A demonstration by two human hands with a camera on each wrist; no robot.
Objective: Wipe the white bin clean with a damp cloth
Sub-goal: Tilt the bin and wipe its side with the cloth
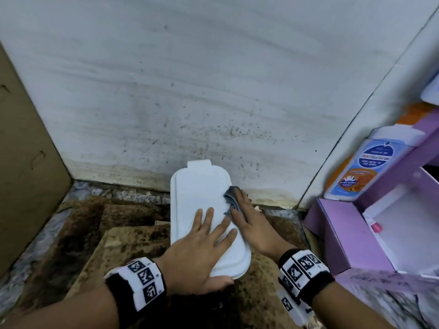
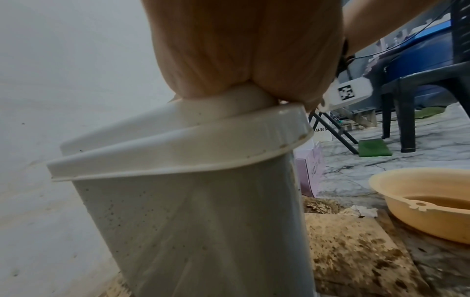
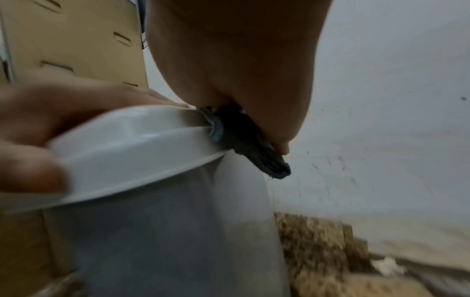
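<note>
The white bin stands on the floor against the wall, its lid closed and seen from above. My left hand lies flat on the near half of the lid with fingers spread, thumb over the near edge. My right hand presses a folded grey cloth on the lid's right edge with straight fingers. In the left wrist view the speckled bin body rises under my palm. In the right wrist view the cloth hangs over the rim beneath my hand.
A stained grey wall rises behind the bin. A cardboard panel stands left. A purple box and a lotion bottle are at the right. Soiled cardboard covers the floor. A peach basin with water sits nearby.
</note>
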